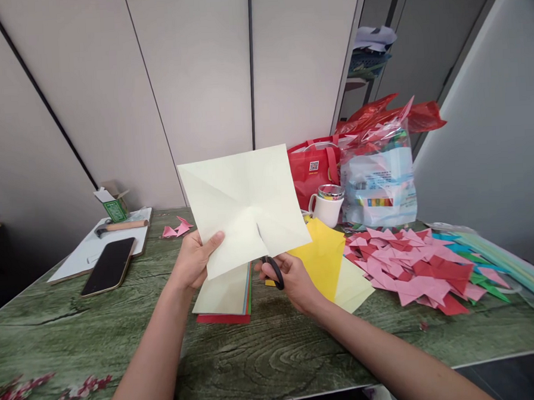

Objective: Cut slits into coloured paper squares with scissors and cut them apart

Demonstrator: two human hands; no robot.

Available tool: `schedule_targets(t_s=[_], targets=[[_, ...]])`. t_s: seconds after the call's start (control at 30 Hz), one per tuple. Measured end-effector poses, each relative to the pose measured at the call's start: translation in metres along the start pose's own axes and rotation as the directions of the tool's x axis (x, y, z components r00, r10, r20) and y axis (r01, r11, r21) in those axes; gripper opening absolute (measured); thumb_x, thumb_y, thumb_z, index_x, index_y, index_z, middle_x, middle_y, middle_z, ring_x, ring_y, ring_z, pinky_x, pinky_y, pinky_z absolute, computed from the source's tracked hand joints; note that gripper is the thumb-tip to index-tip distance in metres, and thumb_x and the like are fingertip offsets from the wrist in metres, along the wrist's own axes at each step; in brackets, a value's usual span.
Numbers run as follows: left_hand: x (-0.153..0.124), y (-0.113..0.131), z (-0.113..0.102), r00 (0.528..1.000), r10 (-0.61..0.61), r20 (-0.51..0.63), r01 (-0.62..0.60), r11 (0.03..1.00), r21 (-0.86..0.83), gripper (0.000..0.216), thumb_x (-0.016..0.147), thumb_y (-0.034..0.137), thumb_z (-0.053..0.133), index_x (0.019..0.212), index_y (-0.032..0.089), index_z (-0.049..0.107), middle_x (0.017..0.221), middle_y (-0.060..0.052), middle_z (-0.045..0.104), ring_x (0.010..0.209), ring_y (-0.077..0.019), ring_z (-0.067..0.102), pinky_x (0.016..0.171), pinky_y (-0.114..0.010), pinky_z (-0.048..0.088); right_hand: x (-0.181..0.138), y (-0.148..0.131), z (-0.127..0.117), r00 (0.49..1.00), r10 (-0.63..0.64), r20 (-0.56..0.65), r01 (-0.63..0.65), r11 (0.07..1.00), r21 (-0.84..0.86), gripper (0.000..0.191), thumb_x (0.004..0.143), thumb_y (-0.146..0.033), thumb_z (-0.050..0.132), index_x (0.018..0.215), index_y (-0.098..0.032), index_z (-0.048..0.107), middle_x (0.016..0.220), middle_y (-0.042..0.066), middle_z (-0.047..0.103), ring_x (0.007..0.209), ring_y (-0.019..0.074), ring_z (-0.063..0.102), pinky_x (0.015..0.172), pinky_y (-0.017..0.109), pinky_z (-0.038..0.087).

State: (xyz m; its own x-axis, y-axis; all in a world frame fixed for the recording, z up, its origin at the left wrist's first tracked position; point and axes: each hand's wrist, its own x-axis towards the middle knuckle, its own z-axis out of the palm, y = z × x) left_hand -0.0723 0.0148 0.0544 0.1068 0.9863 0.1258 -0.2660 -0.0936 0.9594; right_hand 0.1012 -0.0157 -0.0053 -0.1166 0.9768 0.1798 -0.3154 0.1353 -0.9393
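Note:
A pale cream sheet of paper (pixel 240 195) with crease lines is held up over the table. My left hand (pixel 198 256) grips its lower left edge, thumb on the front face. In my right hand (pixel 291 276) is a pair of scissors (pixel 277 275) with black handles, its blades in a slit that runs from the sheet's lower edge towards the middle. Beneath the sheet lies a stack of coloured paper (pixel 222 298), cream on top and red at the bottom. Yellow paper (pixel 326 256) and another cream piece (pixel 354 288) rest beyond my right hand.
Folded pink and red paper pieces (pixel 414 270) pile up at the right. Behind stand a white mug (pixel 328 209), a red bag (pixel 312 171) and a plastic bag (pixel 377 182). At the left lie a phone (pixel 109 265), a hammer (pixel 120 226) and a small green box (pixel 114 208).

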Motion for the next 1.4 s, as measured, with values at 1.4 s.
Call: schedule_targets(t_s=[1.4], targets=[[-0.0002, -0.0010, -0.0005, 1.000, 0.021, 0.002, -0.021, 1.000, 0.007, 0.035, 0.056, 0.029, 0.072, 0.086, 0.013, 0.064, 0.082, -0.009, 0.069, 0.069, -0.0223, 0.064, 0.057, -0.028, 0.051, -0.0012, 0.0000, 0.0011, 0.999, -0.030, 0.014, 0.030, 0.999, 0.035, 0.028, 0.058, -0.035, 0.069, 0.073, -0.015, 0.058, 0.068, 0.001, 0.060, 0.059, 0.0110, 0.052, 0.060, 0.026, 0.044]])
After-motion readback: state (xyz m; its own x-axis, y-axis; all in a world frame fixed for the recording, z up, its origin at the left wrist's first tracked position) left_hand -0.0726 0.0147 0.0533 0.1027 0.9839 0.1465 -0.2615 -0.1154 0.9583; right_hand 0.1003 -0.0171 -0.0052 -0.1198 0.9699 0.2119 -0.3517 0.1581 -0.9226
